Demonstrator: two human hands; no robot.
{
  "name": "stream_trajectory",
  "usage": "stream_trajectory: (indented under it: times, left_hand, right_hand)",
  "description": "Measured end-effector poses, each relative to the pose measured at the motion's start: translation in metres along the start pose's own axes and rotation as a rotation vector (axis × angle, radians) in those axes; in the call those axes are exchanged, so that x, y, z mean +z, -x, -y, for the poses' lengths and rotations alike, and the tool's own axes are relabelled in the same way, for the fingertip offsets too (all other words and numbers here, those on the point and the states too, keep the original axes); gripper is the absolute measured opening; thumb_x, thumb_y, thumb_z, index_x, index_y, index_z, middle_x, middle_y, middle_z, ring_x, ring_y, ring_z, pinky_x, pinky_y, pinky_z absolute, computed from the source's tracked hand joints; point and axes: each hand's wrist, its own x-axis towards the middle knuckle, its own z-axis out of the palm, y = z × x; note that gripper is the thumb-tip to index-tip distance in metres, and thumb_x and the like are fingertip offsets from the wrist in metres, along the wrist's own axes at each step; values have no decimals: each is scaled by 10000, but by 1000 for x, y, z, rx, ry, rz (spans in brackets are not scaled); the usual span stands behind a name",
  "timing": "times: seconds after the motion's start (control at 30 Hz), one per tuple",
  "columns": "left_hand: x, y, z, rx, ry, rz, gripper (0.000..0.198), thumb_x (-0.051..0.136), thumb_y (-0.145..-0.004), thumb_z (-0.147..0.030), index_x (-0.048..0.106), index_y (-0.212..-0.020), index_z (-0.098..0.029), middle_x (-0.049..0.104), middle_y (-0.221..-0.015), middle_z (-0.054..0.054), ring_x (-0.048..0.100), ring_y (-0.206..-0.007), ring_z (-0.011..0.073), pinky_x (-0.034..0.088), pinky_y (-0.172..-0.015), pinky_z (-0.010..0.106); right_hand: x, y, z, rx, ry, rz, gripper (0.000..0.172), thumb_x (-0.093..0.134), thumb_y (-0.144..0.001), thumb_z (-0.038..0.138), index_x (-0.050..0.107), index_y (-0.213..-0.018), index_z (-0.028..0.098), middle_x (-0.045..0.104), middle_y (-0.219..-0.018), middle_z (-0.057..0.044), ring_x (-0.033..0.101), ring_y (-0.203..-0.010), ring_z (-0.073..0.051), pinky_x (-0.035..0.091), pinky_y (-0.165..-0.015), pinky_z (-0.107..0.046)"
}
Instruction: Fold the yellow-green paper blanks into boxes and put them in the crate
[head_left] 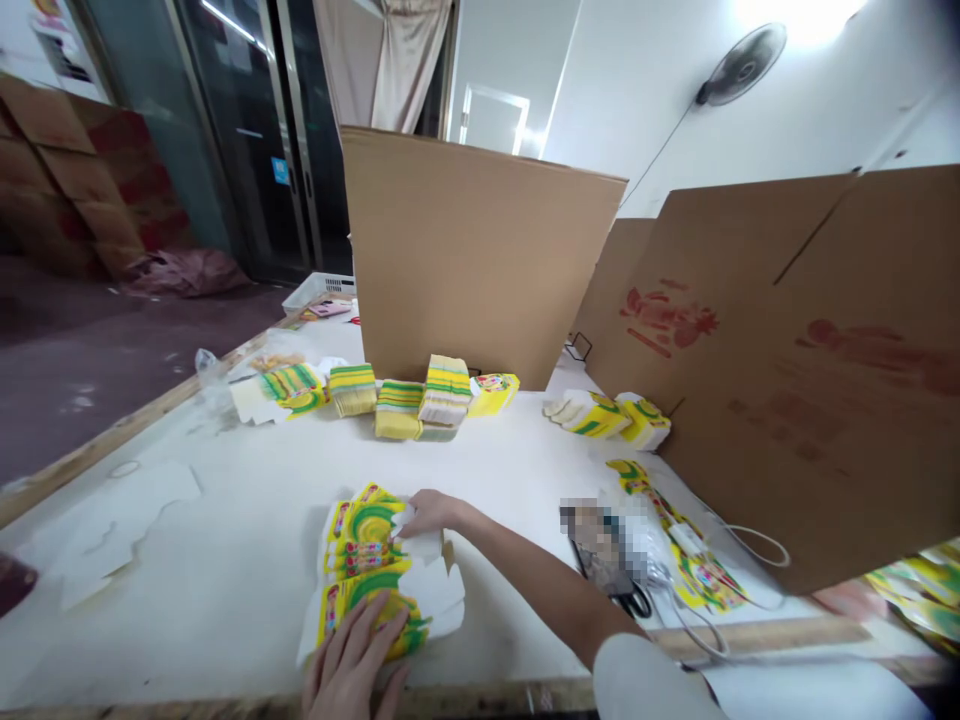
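A small pile of flat yellow-and-green printed cartons (360,575) with white tabs lies on the white table in front of me. My left hand (352,655) rests on the near end of the pile, its fingers stretched out over the print. At the far right side of the pile, my right hand (431,512) has its fingers closed on the white edge of a carton. The exact grip of its fingertips is partly hidden. White tabs stick out to the right, beneath my right forearm.
Banded-looking carton stacks (400,410) stand before an upright cardboard sheet (480,260). More folded cartons (600,413) lie at the right back. A phone-like device (600,550) with cables is beside my right arm. White paper pieces (127,520) lie on the left.
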Motion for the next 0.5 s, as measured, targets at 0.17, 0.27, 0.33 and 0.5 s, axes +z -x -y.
stream_trajectory:
  times: [0.17, 0.27, 0.33, 0.5]
  left_hand:
    - [2, -1, 1, -2, -21, -18, 382, 537, -764, -258, 605, -1132, -335, 630, -1203, -18, 611, -1045, 213, 465, -784, 357]
    - [0, -2, 0, 11, -9, -1, 397, 538, -764, -252, 596, -1147, -338, 624, -1213, -21, 603, -1058, 214, 464, -789, 355]
    - [-1, -2, -1, 1, 3, 2, 392, 546, -758, -258, 603, -1135, -349, 628, -1207, -28, 603, -1054, 219, 464, -792, 356]
    - [-2, -2, -4, -56, 55, 6, 406, 566, -739, -256, 609, -1133, -345, 624, -1212, -12, 586, -1073, 232, 462, -821, 357]
  right_hand:
    - [-10, 21, 15, -70, 51, 4, 346, 745, -614, 366, 694, -930, 235, 718, -807, 25, 658, -771, -173, 482, -633, -213]
    - [-26, 31, 20, -72, 109, -107, 350, 693, -690, 328, 649, -1025, 237, 696, -963, -15, 628, -915, -210, 481, -761, -279]
    - [-34, 35, 19, -58, 153, -180, 350, 652, -746, 290, 609, -1086, 218, 653, -1071, -55, 586, -1008, -233, 459, -846, -336]
    - [-21, 42, 11, 25, 221, -192, 296, 538, -888, 306, 541, -1144, 158, 577, -1148, -81, 593, -975, -201, 507, -821, -408]
